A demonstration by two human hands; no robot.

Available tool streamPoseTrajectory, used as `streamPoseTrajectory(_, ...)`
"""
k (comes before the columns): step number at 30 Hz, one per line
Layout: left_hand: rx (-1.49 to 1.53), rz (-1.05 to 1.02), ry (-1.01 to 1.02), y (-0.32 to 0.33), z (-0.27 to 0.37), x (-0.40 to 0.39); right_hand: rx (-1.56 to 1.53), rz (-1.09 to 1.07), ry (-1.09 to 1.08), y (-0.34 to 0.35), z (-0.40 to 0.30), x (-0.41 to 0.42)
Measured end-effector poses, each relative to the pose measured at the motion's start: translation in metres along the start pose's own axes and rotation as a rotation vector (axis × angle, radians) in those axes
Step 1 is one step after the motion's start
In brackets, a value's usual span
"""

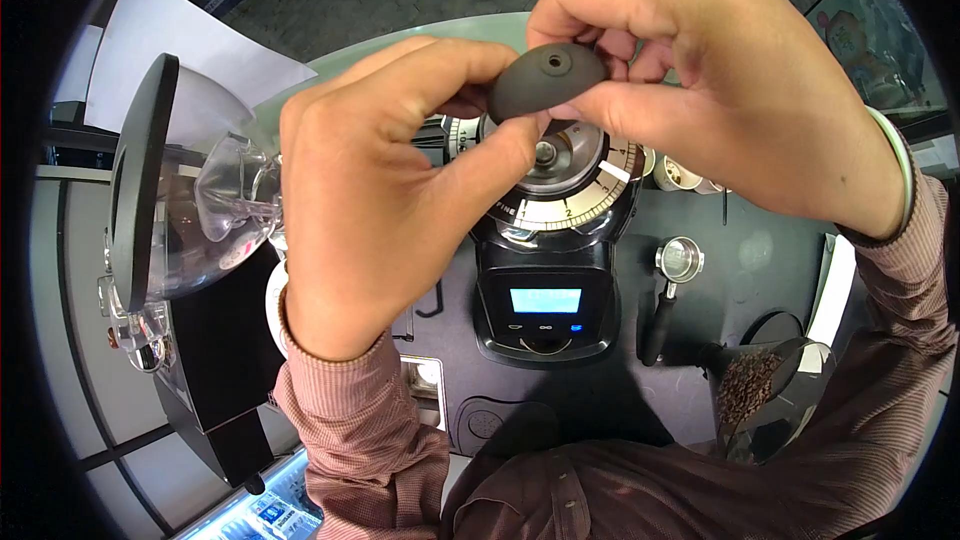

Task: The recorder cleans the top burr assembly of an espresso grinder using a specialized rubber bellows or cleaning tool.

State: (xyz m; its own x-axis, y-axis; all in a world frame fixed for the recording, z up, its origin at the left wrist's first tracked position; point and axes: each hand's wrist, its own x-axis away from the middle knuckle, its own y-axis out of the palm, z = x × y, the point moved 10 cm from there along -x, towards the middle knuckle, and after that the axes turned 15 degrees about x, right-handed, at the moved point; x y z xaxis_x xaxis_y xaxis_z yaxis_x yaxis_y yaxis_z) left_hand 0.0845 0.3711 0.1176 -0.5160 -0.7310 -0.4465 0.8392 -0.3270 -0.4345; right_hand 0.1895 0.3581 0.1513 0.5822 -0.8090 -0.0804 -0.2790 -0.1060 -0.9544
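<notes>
Between both hands is a dark grey domed cap (pixel 546 79), rubber-like, with a small round hole near its top. My left hand (pixel 367 187) pinches its left and lower side between thumb and fingers. On its right side, my right hand (pixel 675 67) grips it with the thumb in front and fingers behind. Beneath the cap stands a black coffee grinder (pixel 550 259) without a hopper on top. Its numbered grind-adjustment ring (pixel 568 213) surrounds an exposed metal centre (pixel 546 154), partly hidden by the hands and cap. A display (pixel 545 300) glows blue on the grinder's front.
Right of the grinder lies a portafilter (pixel 670 292) on the black counter (pixel 600 397). A clear hopper (pixel 780 397) holding coffee beans (pixel 746 386) sits nearer me. Small cups (pixel 677 174) stand behind. Another grinder's clear hopper (pixel 202 217) with a black lid (pixel 142 187) rises at left.
</notes>
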Motion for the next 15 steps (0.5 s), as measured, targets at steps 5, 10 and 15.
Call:
streamPoseTrajectory(5,0.056,-0.045,-0.033,0.01,-0.005,-0.001,0.049,0.08,-0.096,0.002,0.007,0.01)
streamPoseTrajectory(10,0.025,-0.056,-0.099,0.004,-0.001,0.003,0.107,0.049,0.012,0.008,-0.001,0.006)
streamPoseTrajectory(15,0.011,-0.022,-0.037,0.0,-0.002,-0.001,0.058,0.086,-0.099,0.001,-0.005,0.005)
